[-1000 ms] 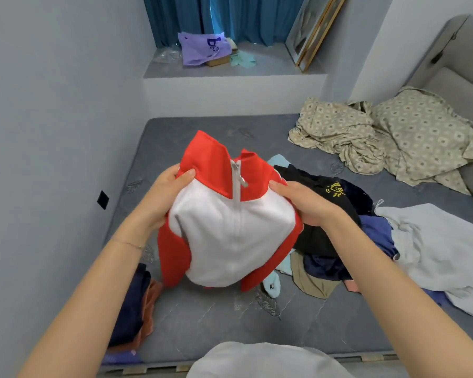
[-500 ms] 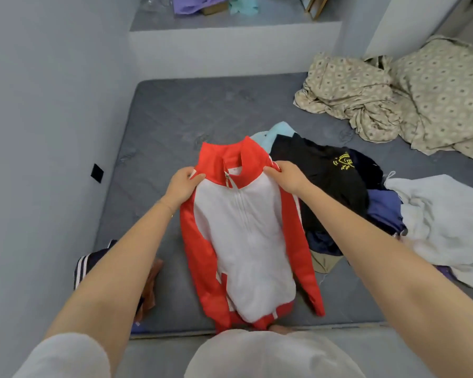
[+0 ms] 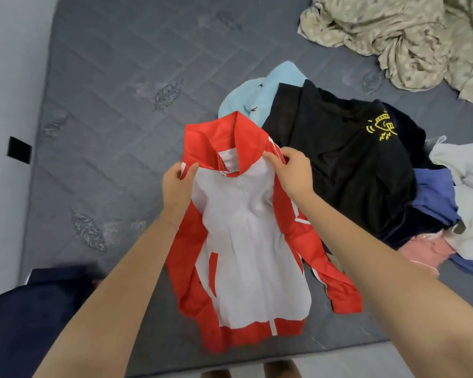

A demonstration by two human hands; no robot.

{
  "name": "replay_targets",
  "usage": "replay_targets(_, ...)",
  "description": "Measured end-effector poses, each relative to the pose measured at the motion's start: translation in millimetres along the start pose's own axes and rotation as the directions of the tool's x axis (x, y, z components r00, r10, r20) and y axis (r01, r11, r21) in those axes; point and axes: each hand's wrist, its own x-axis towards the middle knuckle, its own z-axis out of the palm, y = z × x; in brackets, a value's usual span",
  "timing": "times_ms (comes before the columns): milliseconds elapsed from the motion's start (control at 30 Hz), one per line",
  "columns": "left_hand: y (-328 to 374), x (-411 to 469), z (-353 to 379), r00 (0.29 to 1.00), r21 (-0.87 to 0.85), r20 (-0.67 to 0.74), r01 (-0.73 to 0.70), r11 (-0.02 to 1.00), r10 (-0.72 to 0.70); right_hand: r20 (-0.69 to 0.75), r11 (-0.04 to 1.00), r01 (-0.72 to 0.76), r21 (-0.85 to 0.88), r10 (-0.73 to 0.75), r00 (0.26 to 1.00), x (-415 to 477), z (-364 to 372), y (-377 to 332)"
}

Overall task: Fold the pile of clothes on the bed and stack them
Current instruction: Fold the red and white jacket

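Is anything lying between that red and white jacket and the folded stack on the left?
Nothing visible does. The left hand and right hand pinch the jacket at its shoulders, and only bare mattress shows between it and the navy stack.

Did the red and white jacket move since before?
Yes. The jacket has dropped open downward; its hem now reaches near the front edge of the mattress.

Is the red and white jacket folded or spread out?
Spread out: the jacket stretches full length, sleeves loose alongside, left hand and right hand pinching its shoulders.
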Motion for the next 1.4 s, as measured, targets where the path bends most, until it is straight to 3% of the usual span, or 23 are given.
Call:
replay_targets(167, -59, 29, 28, 0.993, 0.206, -0.029, -0.11, 0.972, 0.119, -0.033, 0.999, 0.04, -0.026, -0.041, 0.999, 34, 35, 39)
replay_targets(333, -75, 22, 51, 0.936, 0.447, 0.075, -0.34, 0.828, 0.344, -0.078, 0.996, 0.016, -0.093, -0.023, 0.997, 22, 36, 74)
replay_targets(533, -63, 7, 94, 0.792, 0.451, 0.353, -0.611, 0.651, 0.499, -0.068, 0.973, -0.021, -0.23, 0.006, 0.998, -10, 18, 121)
replay_targets(700, -58, 2, 132, 0.695, 0.407, 0.53, -0.711, 0.573, 0.486, -0.06, 0.962, -0.061, -0.265, 0.047, 0.997, -31, 14, 137)
replay_targets(900, -52, 2, 172, 0.479, 0.352, 0.739, -0.874, 0.334, 0.474, 0.074, 0.961, -0.126, -0.245, 0.148, 0.986, -38, 22, 160)
replay_targets(1000, -45, 4, 191, 0.446, 0.366, 0.772, -0.895, 0.256, 0.454, 0.12, 0.967, -0.124, -0.222, 0.153, 0.981, -35, 22, 164)
replay_targets(1167, -23, 2, 206, 0.437, 0.375, 0.795, -0.899, 0.224, 0.42, 0.225, 0.973, -0.169, -0.157, 0.202, 0.953, -28, 22, 166)
replay_targets(1267, -5, 5, 208, 0.458, 0.268, 0.651, -0.885, 0.38, 0.606, 0.22, 0.959, -0.258, -0.119, 0.279, 0.935, -21, 14, 158)
replay_targets(1400, 29, 10, 210, 0.539, 0.138, 0.583, -0.803, 0.58, 0.608, 0.016, 0.986, -0.159, 0.044, 0.158, 0.987, -18, -12, 148)
